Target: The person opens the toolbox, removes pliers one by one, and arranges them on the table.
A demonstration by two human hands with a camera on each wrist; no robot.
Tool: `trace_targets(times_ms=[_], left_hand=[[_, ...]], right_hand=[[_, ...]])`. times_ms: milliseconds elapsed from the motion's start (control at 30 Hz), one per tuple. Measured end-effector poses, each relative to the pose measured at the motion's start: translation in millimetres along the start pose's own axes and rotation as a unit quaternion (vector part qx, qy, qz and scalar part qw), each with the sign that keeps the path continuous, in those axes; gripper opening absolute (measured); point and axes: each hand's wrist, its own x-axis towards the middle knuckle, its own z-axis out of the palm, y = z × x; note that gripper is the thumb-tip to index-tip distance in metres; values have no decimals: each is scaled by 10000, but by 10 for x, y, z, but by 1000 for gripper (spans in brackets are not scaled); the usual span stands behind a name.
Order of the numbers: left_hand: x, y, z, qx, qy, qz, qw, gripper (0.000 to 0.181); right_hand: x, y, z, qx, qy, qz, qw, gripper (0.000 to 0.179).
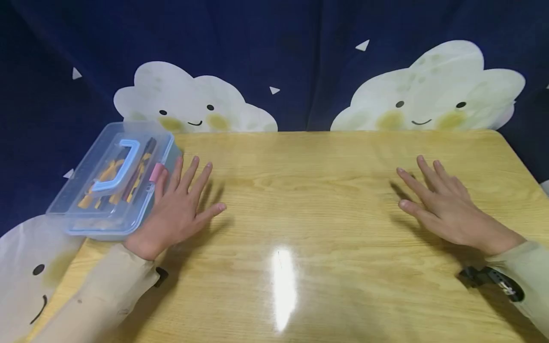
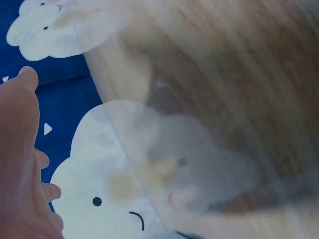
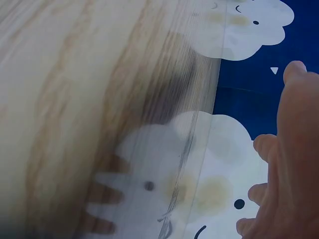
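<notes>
At the far left, the translucent storage box sits at the left edge of your table. Its lid is on, with a light-blue carry handle on top, and yellow-and-black items show through it; you can't tell exactly what they are. Its long axis runs away from you, slanting a little to the right at the far end. The pink latch is on the long side that faces your hands.

Next comes your left hand, just right of the box, fingers straight and spread, gripping nothing. Its little finger overlaps the latch side in the head view, but you cannot tell whether it touches.

Bare wood lies between your two hands, which are well apart. Your right hand is over the right part of the table, fingers spread and holding nothing, with a black band near its sleeve.

So the key relation is this: the box lies to the left of both hands, right beside your left one, and across the table from your right.
</notes>
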Motion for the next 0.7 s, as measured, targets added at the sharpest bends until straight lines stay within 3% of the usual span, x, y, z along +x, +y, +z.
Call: trace_targets(times_ms=[467, 700], left_hand=[[34, -4, -241, 227, 365, -14, 9991, 91], [21, -44, -343, 439, 564, 78, 9974, 91]], right_hand=[[61, -89, -19, 295, 419, -354, 9981, 69], [130, -154, 12, 512, 538, -346, 9966, 68]])
